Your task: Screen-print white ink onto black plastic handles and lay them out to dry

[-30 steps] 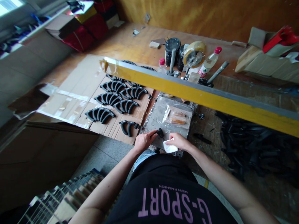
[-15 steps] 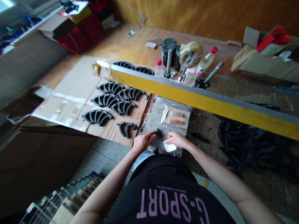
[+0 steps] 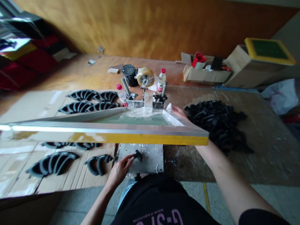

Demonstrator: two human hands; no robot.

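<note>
My left hand [image 3: 120,171] rests on the taped metal plate [image 3: 152,161] at the table's near edge. Its fingers pinch a small black part [image 3: 138,155] that sits on the plate. A yellow-edged screen frame [image 3: 140,138] hangs tilted above the plate and hides most of it. My right arm reaches past the frame's right corner. My right hand [image 3: 179,112] lies at the frame's far right side, closed on a white cloth [image 3: 169,107].
Curved black parts lie in rows on cardboard [image 3: 77,106] at the left, with more at the near left [image 3: 52,162]. A loose heap of black parts [image 3: 217,123] fills the right. Bottles [image 3: 161,80], a tape roll [image 3: 144,77], a black can [image 3: 128,74] and boxes [image 3: 206,73] stand behind.
My right hand has left the plate and moved up and away to the far right of the screen frame, taking the white cloth. My left hand stays on the small black part. My view has risen.
</note>
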